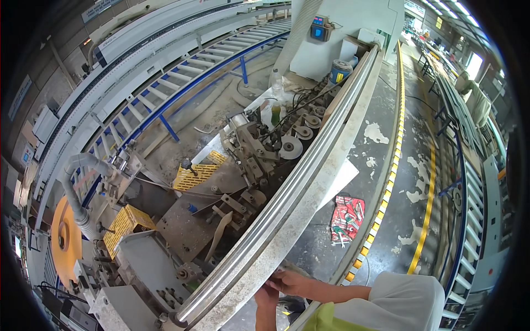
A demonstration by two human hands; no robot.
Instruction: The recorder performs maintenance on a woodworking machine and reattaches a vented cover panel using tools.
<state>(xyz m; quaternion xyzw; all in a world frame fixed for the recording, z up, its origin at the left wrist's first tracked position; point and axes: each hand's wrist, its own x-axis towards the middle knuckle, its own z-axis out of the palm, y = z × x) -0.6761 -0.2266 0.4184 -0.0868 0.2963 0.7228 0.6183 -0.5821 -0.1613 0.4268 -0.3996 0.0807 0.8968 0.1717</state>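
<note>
Grey metal beam (281,237), long, blotched; left hand (267,297), right hand (288,282) at edge, cannot tell if clamped.

Loose white sleeve (407,298), yellow-green garment (337,320)

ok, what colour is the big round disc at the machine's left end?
The disc is yellow-orange; the head view shows it best.

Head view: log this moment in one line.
Left hand: beside metal beam; right hand: beside left; hold: unclear; red mat: on floor
</note>
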